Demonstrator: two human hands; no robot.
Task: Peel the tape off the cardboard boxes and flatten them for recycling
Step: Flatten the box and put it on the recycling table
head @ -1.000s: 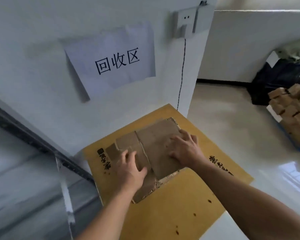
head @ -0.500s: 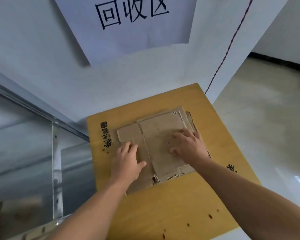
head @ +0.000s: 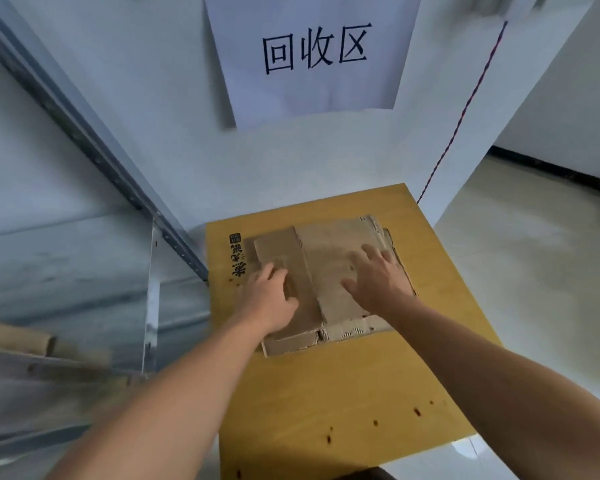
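Note:
A stack of flattened brown cardboard boxes [head: 329, 251] lies on a large yellow cardboard sheet [head: 361, 382] on the floor, close to a white wall. My left hand [head: 269, 294] presses flat on the left part of the top box, fingers stretched forward. My right hand [head: 378, 278] rests flat on the right part, fingers spread. Torn corrugated edges show along the stack's near side. No tape is visible.
A paper sign [head: 312, 53] with black characters hangs on the wall above the stack. A metal rail and glass panel [head: 101, 237] run along the left. A red cord [head: 465, 109] hangs down the wall corner. Pale tiled floor [head: 534, 254] spreads to the right.
The view has moved closer and turned left over the stack. Both hands stay pressed on the flattened cardboard, the right one now further toward the far right of it.

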